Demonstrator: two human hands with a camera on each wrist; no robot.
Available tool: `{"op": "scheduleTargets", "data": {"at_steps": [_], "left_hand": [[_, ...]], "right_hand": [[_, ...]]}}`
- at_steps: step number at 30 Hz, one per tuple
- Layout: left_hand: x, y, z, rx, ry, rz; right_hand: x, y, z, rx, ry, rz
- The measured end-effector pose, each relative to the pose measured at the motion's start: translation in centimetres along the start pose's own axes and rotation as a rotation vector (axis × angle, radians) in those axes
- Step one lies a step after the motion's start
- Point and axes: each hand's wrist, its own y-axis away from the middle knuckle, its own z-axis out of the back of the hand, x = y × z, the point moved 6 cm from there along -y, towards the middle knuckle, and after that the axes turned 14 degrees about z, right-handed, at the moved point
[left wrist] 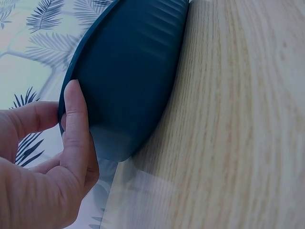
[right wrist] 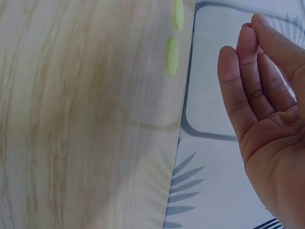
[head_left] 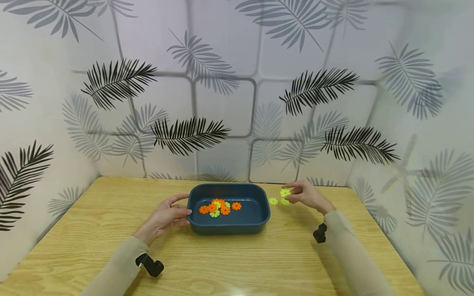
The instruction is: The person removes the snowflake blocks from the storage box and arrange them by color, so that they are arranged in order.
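Note:
My left hand [head_left: 168,217] grips the left end of a dark blue rectangular tray [head_left: 252,214], its rim pinched between thumb and fingers, as the left wrist view shows from outside the wall [left wrist: 128,71]. Inside the tray lie several orange flower-shaped plastic discs [head_left: 236,206] and yellow-green ones [head_left: 214,214], loosely piled. To the right of the tray, my right hand [head_left: 305,195] pinches a yellow-green flower-shaped disc [head_left: 284,192] above the table. In the right wrist view the fingertips hide nearly all of it. Two more yellow-green discs [head_left: 273,201] [right wrist: 172,56] lie on the table below.
The light wood table [head_left: 229,263] meets a wall covering [head_left: 222,102] with grey and black leaf prints close behind the tray. Similar side panels flank the table at left and right. A black wrist mount [head_left: 149,265] sits on each sleeve.

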Motion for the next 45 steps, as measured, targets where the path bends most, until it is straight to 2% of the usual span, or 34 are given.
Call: {"op": "scheduleTargets", "data": {"at_steps": [6,13,21,30,36,45], "left_hand": [[0.0,0.0,0.0,0.003,0.014,0.008],[-0.1,0.0,0.0,-0.004,0.014,0.012],[-0.1,0.0,-0.1,0.0,0.016,0.013],[0.0,0.0,-0.1,-0.007,0.011,0.019],[0.0,0.1,0.0,-0.007,0.015,0.016],[0.1,0.0,0.0,0.005,0.03,0.014]], "right_hand": [[-0.7,0.5,0.5,0.01,0.038,-0.005],[-1.8,1.2,0.8,0.061,0.073,-0.034],[-3.5,1.8,1.4,0.082,0.189,-0.07],[-4.0,2.0,1.9,0.107,0.265,-0.086],[-3.7,1.7,1.7,0.151,0.334,-0.059],[-3.3,1.5,1.3,0.189,0.348,-0.04]]}}
